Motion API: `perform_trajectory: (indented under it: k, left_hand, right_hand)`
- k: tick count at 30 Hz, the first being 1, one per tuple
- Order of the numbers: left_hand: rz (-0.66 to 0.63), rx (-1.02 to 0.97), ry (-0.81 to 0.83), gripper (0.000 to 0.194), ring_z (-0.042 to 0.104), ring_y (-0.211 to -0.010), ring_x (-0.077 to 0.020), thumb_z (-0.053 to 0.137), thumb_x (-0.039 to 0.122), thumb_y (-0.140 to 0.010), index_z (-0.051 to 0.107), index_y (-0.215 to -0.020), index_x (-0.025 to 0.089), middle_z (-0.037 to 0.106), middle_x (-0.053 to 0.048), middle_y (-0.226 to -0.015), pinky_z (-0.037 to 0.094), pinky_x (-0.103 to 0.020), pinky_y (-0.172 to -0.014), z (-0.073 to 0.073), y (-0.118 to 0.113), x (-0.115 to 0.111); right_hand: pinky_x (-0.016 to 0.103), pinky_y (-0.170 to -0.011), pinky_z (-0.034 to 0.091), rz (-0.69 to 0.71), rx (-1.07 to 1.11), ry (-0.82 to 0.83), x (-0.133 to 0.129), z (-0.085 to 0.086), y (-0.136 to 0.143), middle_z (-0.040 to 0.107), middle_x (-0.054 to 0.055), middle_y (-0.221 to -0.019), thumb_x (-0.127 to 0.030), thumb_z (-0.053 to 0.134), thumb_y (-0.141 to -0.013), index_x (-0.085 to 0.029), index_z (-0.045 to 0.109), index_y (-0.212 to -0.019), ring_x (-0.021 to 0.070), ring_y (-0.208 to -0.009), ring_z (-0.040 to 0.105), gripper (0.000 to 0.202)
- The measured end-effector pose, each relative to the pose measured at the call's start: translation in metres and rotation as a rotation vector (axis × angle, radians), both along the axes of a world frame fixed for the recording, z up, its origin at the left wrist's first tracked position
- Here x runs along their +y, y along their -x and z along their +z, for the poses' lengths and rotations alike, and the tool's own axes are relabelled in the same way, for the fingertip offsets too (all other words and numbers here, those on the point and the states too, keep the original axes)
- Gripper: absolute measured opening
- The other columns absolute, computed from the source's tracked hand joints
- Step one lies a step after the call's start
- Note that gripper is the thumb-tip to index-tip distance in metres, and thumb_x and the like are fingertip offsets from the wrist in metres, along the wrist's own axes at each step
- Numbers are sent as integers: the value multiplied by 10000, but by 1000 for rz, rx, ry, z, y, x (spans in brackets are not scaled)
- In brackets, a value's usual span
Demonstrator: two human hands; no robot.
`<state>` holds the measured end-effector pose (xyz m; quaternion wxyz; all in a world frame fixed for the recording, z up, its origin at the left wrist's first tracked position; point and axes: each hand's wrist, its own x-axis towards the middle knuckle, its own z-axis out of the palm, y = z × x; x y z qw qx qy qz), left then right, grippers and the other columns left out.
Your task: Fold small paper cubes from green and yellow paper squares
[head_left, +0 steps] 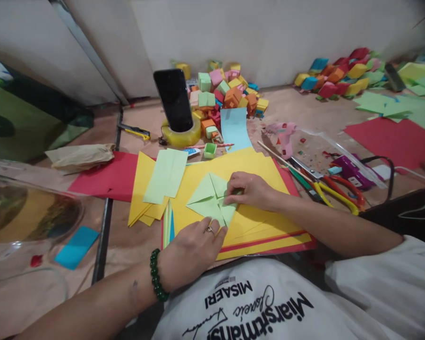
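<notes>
A light green square of paper (201, 193), its corners folded in toward the middle, lies tilted on a stack of yellow sheets (258, 174). My right hand (250, 190) is closed, with thumb and forefinger pinched on the right-hand flap of this paper. At the near corner, my left hand (191, 250), wearing a ring and a green bead bracelet, holds the paper's edge under bent fingertips. Part of the green paper is hidden beneath both hands. Left of it, light green strips (165, 174) rest over yellow pieces (141, 189).
Behind the stack stand a phone (173, 99) in a tape roll (182, 134) and a heap of paper cubes (230, 92). A pink glue gun (286, 139), scissors (310, 170) and a purple box (352, 172) lie to the right. A cutter (136, 132) lies left.
</notes>
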<state>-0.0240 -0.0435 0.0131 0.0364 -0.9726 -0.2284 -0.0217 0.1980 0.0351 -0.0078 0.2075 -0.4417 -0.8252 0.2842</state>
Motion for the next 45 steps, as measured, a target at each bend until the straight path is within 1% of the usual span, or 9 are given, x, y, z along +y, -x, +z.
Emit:
perform_trajectory:
  k: [4,9,16,25,29,31,35,41,45]
  left_hand:
    - [-69,29,45,236,585,-783,-217,405,41,-879,579,-1034,77,620,-112,-873,523,-323,-617,-1,-1,2]
    - [-105,-33,12,193,573,-751,-214,436,34,-855,597,-942,94,620,-103,-855,508,-320,-585,-1,0,4]
    - [-83,-40,78,194,566,-745,-199,467,72,-867,585,-1020,87,630,-79,-849,511,-317,-602,2,1,9]
    - [-97,35,149,221,548,-781,-208,463,78,-873,558,-1072,91,624,-79,-892,513,-339,-644,6,2,13]
    - [-89,45,166,147,541,-766,-216,460,94,-869,574,-955,127,607,-70,-828,501,-339,-637,10,0,13]
    - [-78,59,163,153,541,-768,-220,469,100,-863,576,-970,122,602,-74,-817,497,-337,-644,12,0,14]
    - [-89,47,176,330,545,-832,-237,465,118,-873,506,-1195,61,608,-99,-872,501,-348,-680,11,2,15]
    - [-58,53,262,286,533,-838,-235,456,111,-870,540,-1143,102,612,-90,-889,520,-354,-685,10,0,16]
    - [-55,15,240,265,534,-879,-229,430,87,-865,563,-1093,110,597,-141,-1178,526,-363,-732,10,0,16]
  right_hand:
    - [227,-582,342,-18,-31,-86,-2,-8,1,553,-4,-719,-339,735,-785,-183,640,-686,119,-676,505,209]
    - [238,-587,350,1,-55,-194,-4,-12,1,555,11,-723,-386,686,-827,-182,626,-690,137,-704,514,253]
    - [256,-599,363,37,-68,-305,-6,-15,-1,568,36,-746,-487,557,-890,-174,625,-737,165,-743,522,355]
    - [268,-630,380,55,-132,-381,-9,-16,-2,594,58,-784,-470,484,-935,-174,617,-775,182,-785,527,362]
    - [269,-610,368,62,-141,-416,-8,-18,-3,597,60,-784,-476,476,-937,-177,614,-773,183,-779,521,368]
    - [269,-605,365,66,-140,-425,-8,-18,-3,596,61,-781,-472,474,-939,-177,613,-772,181,-774,519,367]
    - [272,-614,372,62,-133,-410,-8,-18,-2,593,57,-780,-468,479,-939,-178,611,-766,177,-766,513,363]
    - [270,-610,366,53,-140,-386,-7,-17,-3,596,56,-792,-443,532,-919,-179,614,-779,181,-782,522,310]
    - [264,-614,372,42,-119,-345,-7,-17,-2,584,47,-782,-430,577,-896,-181,608,-772,176,-772,524,280]
